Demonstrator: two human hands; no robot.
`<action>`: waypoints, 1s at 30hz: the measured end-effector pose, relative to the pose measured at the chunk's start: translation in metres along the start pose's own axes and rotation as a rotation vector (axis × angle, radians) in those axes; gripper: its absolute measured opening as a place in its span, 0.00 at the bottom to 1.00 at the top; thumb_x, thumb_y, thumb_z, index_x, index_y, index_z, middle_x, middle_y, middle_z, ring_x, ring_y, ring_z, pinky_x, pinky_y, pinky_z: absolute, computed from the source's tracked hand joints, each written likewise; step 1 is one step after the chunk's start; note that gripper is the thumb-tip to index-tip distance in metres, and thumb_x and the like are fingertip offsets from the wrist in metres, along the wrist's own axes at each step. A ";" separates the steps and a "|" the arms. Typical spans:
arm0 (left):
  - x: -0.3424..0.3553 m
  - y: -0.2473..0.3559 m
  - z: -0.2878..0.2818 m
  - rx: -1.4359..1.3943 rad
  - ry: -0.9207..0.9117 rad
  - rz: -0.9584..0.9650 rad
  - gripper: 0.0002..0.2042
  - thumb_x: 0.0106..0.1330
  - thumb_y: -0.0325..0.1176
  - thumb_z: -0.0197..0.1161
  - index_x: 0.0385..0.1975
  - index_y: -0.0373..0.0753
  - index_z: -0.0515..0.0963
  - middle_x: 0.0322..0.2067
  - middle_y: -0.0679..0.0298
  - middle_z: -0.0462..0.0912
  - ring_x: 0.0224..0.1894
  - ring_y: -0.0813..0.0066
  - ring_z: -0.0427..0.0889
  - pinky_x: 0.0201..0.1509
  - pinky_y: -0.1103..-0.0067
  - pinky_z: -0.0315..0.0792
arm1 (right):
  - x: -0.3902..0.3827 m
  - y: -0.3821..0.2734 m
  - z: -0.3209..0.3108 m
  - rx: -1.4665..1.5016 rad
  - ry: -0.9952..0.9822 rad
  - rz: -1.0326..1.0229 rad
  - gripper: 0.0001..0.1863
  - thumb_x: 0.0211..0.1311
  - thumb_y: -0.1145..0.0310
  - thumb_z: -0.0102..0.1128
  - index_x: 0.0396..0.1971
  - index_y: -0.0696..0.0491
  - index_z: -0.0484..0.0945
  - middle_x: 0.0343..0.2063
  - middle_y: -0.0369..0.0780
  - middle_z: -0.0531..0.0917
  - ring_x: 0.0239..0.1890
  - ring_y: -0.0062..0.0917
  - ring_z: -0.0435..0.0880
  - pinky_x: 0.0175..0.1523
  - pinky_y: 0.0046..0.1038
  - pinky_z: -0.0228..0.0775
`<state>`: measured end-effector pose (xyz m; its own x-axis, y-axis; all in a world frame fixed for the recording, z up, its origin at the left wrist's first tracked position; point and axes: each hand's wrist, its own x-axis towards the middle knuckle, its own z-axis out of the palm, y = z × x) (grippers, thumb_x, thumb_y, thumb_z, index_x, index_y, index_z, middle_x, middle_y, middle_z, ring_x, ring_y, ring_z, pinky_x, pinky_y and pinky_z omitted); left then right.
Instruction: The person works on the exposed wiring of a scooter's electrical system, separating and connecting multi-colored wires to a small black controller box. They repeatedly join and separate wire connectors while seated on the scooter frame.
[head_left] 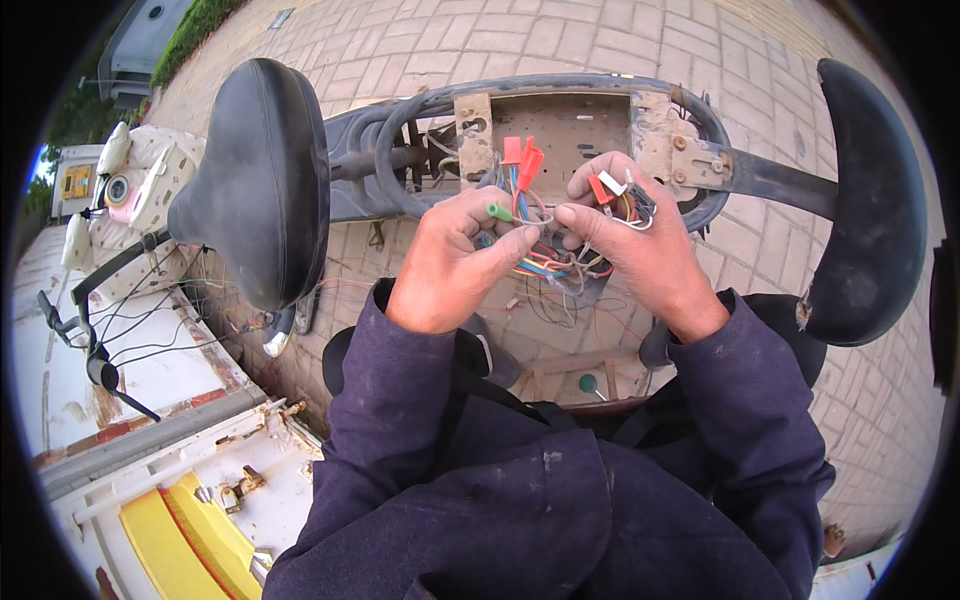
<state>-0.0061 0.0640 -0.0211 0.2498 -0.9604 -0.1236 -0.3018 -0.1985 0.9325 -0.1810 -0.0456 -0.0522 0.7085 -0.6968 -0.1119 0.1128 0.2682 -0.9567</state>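
Note:
My left hand [462, 258] is closed, thumb against fingers, on a thin wire with a green connector [499, 212] at its end. Red plug connectors [529, 165] on blue and yellow wires stick up just beyond those fingers. My right hand [648, 245] pinches a bunch of wires [628, 208] that ends in red, white and black plugs. Between and below both hands hangs a tangled wiring harness [560, 262] of many colours. Behind it lies the black tubular frame [390, 150] of an electric scooter, with a dusty open metal tray [575, 135].
A black saddle [262, 180] rises at the left of the frame, and a black curved backrest [872, 215] at its right. Beyond the saddle are handlebars [95, 350] with hanging cables. A green-handled screwdriver [588, 384] lies on the brick paving [790, 230]. White panels [130, 400] fill the lower left.

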 end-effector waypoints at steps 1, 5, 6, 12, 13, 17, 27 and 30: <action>0.001 0.000 0.001 -0.066 0.003 -0.039 0.05 0.65 0.28 0.66 0.32 0.33 0.80 0.29 0.65 0.82 0.33 0.81 0.75 0.39 0.80 0.69 | 0.001 0.000 -0.004 -0.060 -0.041 0.014 0.07 0.67 0.69 0.66 0.37 0.56 0.79 0.29 0.32 0.81 0.30 0.14 0.78 0.38 0.20 0.72; 0.004 -0.004 0.008 -0.249 0.019 -0.088 0.07 0.69 0.29 0.66 0.34 0.31 0.79 0.28 0.68 0.82 0.30 0.89 0.74 0.34 0.86 0.69 | 0.000 0.002 -0.018 -0.352 -0.126 0.054 0.07 0.62 0.70 0.69 0.34 0.57 0.81 0.28 0.32 0.81 0.31 0.15 0.77 0.38 0.21 0.70; 0.004 -0.005 0.009 -0.269 0.024 -0.088 0.08 0.70 0.29 0.66 0.33 0.30 0.79 0.28 0.68 0.82 0.31 0.89 0.75 0.34 0.86 0.69 | -0.001 0.004 -0.020 -0.437 -0.129 0.061 0.07 0.62 0.70 0.69 0.33 0.57 0.82 0.29 0.32 0.81 0.31 0.16 0.76 0.38 0.22 0.70; 0.007 -0.006 0.013 -0.217 0.024 -0.067 0.07 0.68 0.28 0.66 0.33 0.29 0.80 0.27 0.64 0.85 0.29 0.87 0.78 0.32 0.85 0.72 | -0.007 0.020 -0.020 -0.564 -0.061 -0.156 0.09 0.61 0.68 0.68 0.36 0.58 0.84 0.27 0.35 0.82 0.31 0.19 0.77 0.39 0.25 0.70; 0.008 -0.006 0.015 -0.182 0.034 -0.081 0.07 0.68 0.28 0.66 0.33 0.29 0.80 0.27 0.63 0.86 0.29 0.87 0.79 0.33 0.85 0.72 | -0.007 0.023 -0.019 -0.576 -0.036 -0.197 0.10 0.61 0.68 0.68 0.36 0.59 0.84 0.27 0.35 0.82 0.30 0.19 0.77 0.39 0.25 0.70; 0.013 -0.006 0.018 -0.130 0.036 -0.049 0.09 0.69 0.29 0.65 0.32 0.28 0.81 0.27 0.61 0.86 0.29 0.85 0.81 0.33 0.84 0.74 | -0.005 0.029 -0.019 -0.532 -0.041 -0.157 0.10 0.62 0.67 0.67 0.35 0.59 0.84 0.26 0.34 0.81 0.30 0.16 0.75 0.38 0.23 0.68; 0.012 -0.004 0.006 0.101 -0.013 0.020 0.10 0.61 0.29 0.67 0.38 0.30 0.82 0.20 0.62 0.78 0.25 0.78 0.75 0.35 0.76 0.71 | 0.003 0.009 -0.017 -0.320 -0.201 0.065 0.14 0.63 0.62 0.66 0.36 0.59 0.84 0.23 0.32 0.79 0.28 0.15 0.73 0.35 0.24 0.67; 0.010 0.000 0.001 0.215 -0.044 0.133 0.08 0.59 0.27 0.65 0.37 0.31 0.81 0.20 0.63 0.78 0.25 0.76 0.76 0.36 0.76 0.71 | 0.001 0.008 -0.013 -0.245 -0.198 0.162 0.13 0.64 0.61 0.65 0.35 0.58 0.83 0.25 0.31 0.80 0.28 0.15 0.73 0.35 0.23 0.67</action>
<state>-0.0045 0.0538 -0.0225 0.1563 -0.9874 -0.0241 -0.5192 -0.1029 0.8484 -0.1883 -0.0532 -0.0631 0.8272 -0.5096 -0.2367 -0.1661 0.1807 -0.9694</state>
